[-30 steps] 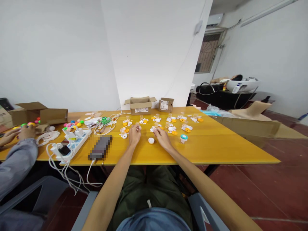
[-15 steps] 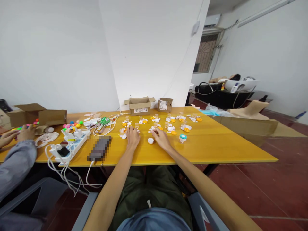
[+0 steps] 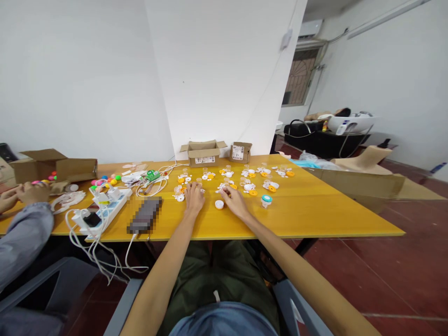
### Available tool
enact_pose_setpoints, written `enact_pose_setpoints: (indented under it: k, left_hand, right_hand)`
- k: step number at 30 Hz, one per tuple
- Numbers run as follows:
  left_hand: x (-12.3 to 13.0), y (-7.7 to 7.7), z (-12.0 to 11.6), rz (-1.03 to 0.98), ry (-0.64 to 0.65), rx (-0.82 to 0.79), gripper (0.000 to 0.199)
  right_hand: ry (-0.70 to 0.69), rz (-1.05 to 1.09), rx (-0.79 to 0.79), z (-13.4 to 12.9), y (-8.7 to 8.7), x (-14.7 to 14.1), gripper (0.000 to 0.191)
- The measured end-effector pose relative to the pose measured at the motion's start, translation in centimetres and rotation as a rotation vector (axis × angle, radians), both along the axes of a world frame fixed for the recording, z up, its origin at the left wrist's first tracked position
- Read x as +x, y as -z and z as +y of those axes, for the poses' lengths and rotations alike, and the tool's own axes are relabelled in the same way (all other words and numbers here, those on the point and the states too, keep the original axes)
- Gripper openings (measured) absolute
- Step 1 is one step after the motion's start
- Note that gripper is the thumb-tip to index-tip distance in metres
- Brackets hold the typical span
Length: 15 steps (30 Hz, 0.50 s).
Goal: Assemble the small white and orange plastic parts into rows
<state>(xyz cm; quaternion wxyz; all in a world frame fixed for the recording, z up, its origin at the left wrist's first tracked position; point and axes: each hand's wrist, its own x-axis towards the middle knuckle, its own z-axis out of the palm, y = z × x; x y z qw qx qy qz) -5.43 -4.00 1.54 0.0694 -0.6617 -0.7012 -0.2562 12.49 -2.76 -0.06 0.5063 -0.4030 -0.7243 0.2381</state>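
My left hand [image 3: 195, 199] reaches palm down over small white and orange plastic parts, its fingers somewhat apart. Close by on its left lies a white disc [image 3: 180, 198]. The fingers of my right hand [image 3: 234, 201] are drawn together in a pinch beside small white parts [image 3: 221, 186]; whether a piece is between the fingertips is too small to make out. Between my hands, nearer to me, sits a round white cup-like piece [image 3: 219, 204]. A small container with a teal and white top [image 3: 266, 200] stands to the right of my right hand.
Groups of white, orange and clear parts [image 3: 250, 188] spread behind my hands. Two cardboard boxes [image 3: 203, 154] stand against the wall. To the left are a phone [image 3: 145, 215], a power strip [image 3: 108, 210] with cables, coloured balls [image 3: 112, 180] and another person's hands [image 3: 33, 192].
My left hand's fingers have spread a little over the parts. My right hand stays almost where it was. The other person's hands have shifted slightly left.
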Motion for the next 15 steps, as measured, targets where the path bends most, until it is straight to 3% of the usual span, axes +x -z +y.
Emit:
enact_pose_setpoints:
  k: [7,15]
  left_hand:
    - [0.27,-0.71,-0.36,-0.011,0.001,-0.064,0.024]
    - [-0.25,0.07,0.24,-0.057,0.064,-0.004,0.02]
  right_hand:
    - [0.007,0.0,-0.001,0.23,0.28,-0.02,0.016]
    - [0.021,-0.014,-0.011,0.19,0.28,0.02,0.016]
